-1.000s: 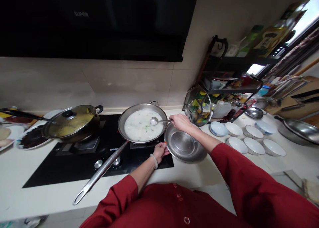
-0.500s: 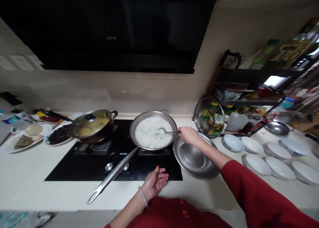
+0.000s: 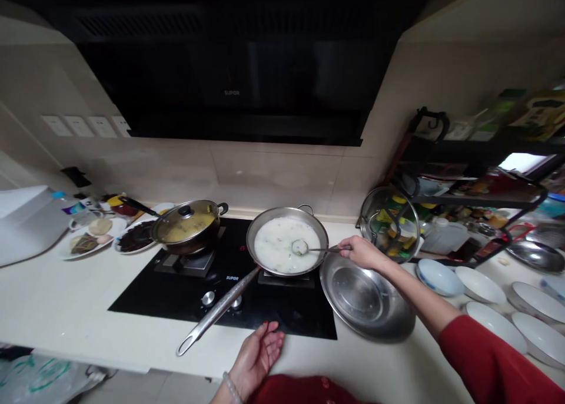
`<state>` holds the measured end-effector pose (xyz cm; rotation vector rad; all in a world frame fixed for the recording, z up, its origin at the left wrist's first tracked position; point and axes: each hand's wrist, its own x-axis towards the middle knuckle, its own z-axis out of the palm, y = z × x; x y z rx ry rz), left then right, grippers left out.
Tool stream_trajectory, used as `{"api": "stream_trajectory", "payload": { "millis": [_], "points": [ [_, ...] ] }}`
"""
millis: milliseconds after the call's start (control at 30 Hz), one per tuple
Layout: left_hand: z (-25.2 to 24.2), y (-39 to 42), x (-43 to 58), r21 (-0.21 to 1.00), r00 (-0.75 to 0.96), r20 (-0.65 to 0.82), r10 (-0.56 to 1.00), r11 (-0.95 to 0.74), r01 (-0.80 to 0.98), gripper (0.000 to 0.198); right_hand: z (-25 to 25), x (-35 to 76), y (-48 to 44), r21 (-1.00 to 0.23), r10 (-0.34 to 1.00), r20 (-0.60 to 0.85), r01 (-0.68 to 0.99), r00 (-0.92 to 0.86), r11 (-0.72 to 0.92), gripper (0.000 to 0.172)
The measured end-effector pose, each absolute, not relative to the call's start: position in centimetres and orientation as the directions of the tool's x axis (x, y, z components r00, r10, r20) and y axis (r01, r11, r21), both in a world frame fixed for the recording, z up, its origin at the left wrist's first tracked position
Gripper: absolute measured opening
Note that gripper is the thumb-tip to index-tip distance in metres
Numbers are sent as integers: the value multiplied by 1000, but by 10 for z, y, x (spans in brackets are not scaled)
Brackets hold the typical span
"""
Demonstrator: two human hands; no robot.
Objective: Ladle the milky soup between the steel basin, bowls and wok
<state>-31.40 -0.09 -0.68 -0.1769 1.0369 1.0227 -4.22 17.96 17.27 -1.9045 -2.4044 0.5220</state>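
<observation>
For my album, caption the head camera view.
Right hand holds a ladle in a pan of white soup, left hand open.

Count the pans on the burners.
2: the lidded pan on the left, and the open pan of white liquid on the right. None seems hidden.

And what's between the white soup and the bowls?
Between them, in the head view: a steel basin, with the right arm partly over it and a glass lid behind.
</observation>
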Motion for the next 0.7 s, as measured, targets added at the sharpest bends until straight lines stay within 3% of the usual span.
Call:
{"api": "stream_trajectory", "payload": {
  "millis": [533,700],
  "points": [
    [-11,5,-304,300,132,-796,590,575,-761,13,179,-21,165,-351,967,-127,922,-222,165,26],
    [-7,10,-303,304,122,-808,576,585,-752,11,185,4,157,-453,977,-89,881,-194,134,27]
  ]
}}
